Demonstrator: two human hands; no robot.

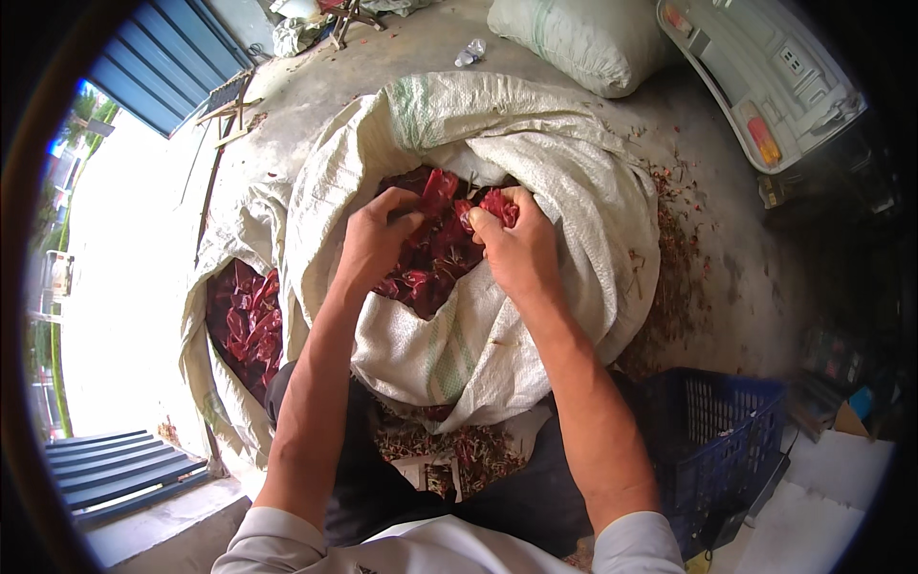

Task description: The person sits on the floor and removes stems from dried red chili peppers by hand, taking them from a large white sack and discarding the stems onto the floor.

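Note:
A large white woven sack [478, 364] lies open before me, holding dried red peppers [421, 277]. My left hand [382, 234] is over its opening, fingers curled beside a red pepper [438, 191]; what they grip, if anything, is hidden. My right hand [516, 244] is closed on red peppers [499, 203], thumb bent over them, at the right of the opening. Another open sack [220, 402] at the left also holds red peppers [253, 320].
Behind are a stuffed white sack [583, 43] and a small clear plastic item [470, 53]. A vehicle's rear [760, 77] stands upper right, a blue plastic crate [722, 430] lower right. Stems and scraps [674, 239] litter the floor. Blue metal panels [163, 57] border the bright left side.

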